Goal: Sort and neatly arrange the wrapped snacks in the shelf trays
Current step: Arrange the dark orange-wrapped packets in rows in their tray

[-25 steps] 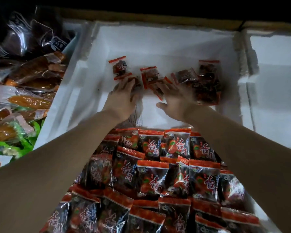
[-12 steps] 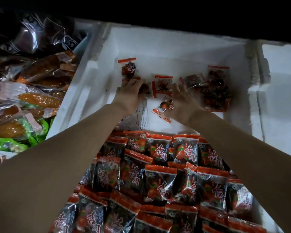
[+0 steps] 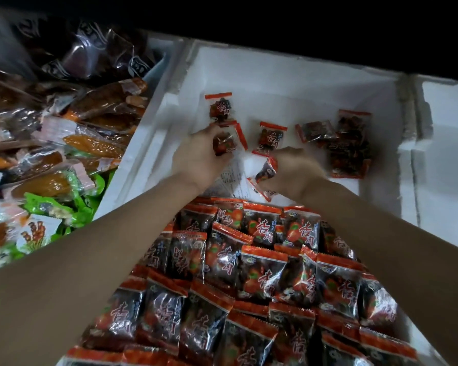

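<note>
While left hand point(image 3: 196, 161) and right hand point(image 3: 298, 174) each hold a red-edged clear-wrapped snack packet point(image 3: 224, 142) in curled fingers point(image 3: 286, 153), lay both flat, label up, flush against the packed rows point(image 3: 262, 228).

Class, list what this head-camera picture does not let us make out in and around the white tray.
All head view.
Space above the white tray: lost in darkness.
Printed sheet: print too small, partly under the left hand.
Far pile of packets: overlapping and dim, count unclear.
Bags left of the tray: blurred, cut by the left edge.
</note>
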Available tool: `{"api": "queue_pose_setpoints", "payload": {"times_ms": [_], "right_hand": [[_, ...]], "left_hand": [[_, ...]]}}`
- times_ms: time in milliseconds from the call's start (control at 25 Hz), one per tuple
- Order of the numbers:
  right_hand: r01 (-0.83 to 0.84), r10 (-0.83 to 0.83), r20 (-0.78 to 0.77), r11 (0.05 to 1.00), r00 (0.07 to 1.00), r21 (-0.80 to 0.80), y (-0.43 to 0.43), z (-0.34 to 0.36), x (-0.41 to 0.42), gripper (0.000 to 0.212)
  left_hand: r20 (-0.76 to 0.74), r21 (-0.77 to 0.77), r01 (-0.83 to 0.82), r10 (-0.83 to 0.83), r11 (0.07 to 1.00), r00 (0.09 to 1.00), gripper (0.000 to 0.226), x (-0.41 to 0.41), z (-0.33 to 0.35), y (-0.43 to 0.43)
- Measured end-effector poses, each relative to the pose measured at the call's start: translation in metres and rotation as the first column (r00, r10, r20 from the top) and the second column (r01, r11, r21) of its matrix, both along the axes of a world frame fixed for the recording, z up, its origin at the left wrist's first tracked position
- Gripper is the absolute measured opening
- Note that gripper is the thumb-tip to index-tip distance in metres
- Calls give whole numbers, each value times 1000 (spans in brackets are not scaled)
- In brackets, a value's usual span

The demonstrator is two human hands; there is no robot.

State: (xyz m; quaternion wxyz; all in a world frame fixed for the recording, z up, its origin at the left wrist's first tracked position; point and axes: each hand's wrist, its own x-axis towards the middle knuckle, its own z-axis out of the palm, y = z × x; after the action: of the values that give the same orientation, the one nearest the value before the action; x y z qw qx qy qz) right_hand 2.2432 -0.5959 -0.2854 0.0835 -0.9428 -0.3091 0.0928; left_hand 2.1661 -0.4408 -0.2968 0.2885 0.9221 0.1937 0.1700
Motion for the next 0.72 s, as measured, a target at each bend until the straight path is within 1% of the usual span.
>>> {"api": "queue_pose_setpoints", "payload": {"times_ms": [40,120,200,240,280,320,360,400,440,520,560,640,720], "right_hand": [[-15,15,5,1000,1000,4,-1,5,-2,38],[-26,22,37,995,999,92,-4,18,-8,33],[-20,0,74,964,997,264,-3,35,-21,28],[-2,-19,53,932,998,363,-2,43,-29,26],[40,-30,-29,885,999,464,-1,51,-39,25],[122,-25,-181,825,983,552,1,56,-50,25],[245,5,-381,757,925,605,3,60,-63,26],[371,51,-560,699,827,611,4,61,-74,26],[463,88,-675,663,733,589,4,61,-84,25],[547,131,-775,636,619,544,3,59,-97,27],[550,145,-794,648,590,527,2,58,-102,32],[457,135,-786,749,604,480,1,57,-108,42],[332,145,-767,840,625,429,0,56,-113,38]], "left_hand": [[46,-30,-20,21,999,999,28,-8,6,-1],[103,-160,-71,88,985,991,22,-24,14,-1],[110,-381,-81,132,921,985,24,-41,16,0],[104,-475,-70,135,877,985,27,-50,17,0],[104,-543,-58,135,838,985,32,-59,19,-1],[110,-593,-49,141,804,984,35,-70,22,-4],[119,-640,-39,149,768,982,37,-80,25,-8],[131,-675,-26,155,737,979,37,-91,30,-11],[137,-701,-10,149,713,979,38,-100,33,-14],[139,-747,36,103,664,985,40,-118,40,-19],[133,-763,51,80,644,988,44,-125,41,-19],[109,-765,39,69,643,992,53,-138,41,-19],[82,-761,8,85,648,993,56,-147,41,-19]]}}
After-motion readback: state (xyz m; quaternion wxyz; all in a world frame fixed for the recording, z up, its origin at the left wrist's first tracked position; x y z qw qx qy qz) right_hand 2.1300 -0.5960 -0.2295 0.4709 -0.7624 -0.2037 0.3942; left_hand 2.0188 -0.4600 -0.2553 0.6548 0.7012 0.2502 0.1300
